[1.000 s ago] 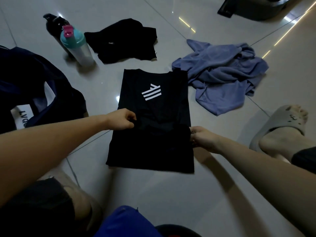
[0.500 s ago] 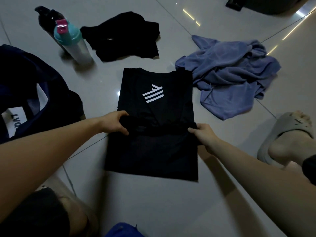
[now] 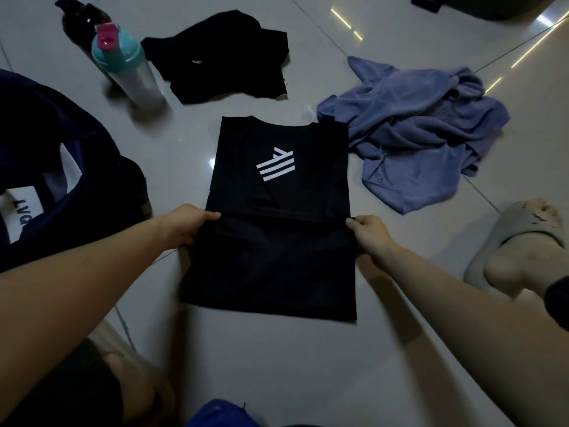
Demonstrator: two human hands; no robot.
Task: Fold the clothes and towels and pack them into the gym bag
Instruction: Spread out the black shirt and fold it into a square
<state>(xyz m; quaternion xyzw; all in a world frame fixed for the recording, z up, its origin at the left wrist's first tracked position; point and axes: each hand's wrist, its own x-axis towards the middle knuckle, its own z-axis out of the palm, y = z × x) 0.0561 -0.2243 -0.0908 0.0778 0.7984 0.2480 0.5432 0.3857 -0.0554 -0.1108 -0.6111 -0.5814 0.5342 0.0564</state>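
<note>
The dark gym bag (image 3: 61, 167) slumps at the left, nearer the left hand (image 3: 187, 224); the black shirt (image 3: 277, 257) lies flat on the floor (image 3: 277, 365) at centre, its long axis running near to far; the blue towel (image 3: 415, 134) sits crumpled at far right; the left hand and the right hand (image 3: 368, 234) each pinch a side edge at mid-length, with the collar and logo beyond the grip; the fold probably carries away from the person.

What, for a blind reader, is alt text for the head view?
Left hand and right hand pinch the sides of a black T-shirt with white stripes on pale tiles; crumpled blue towel and navy gym bag nearby.
</note>
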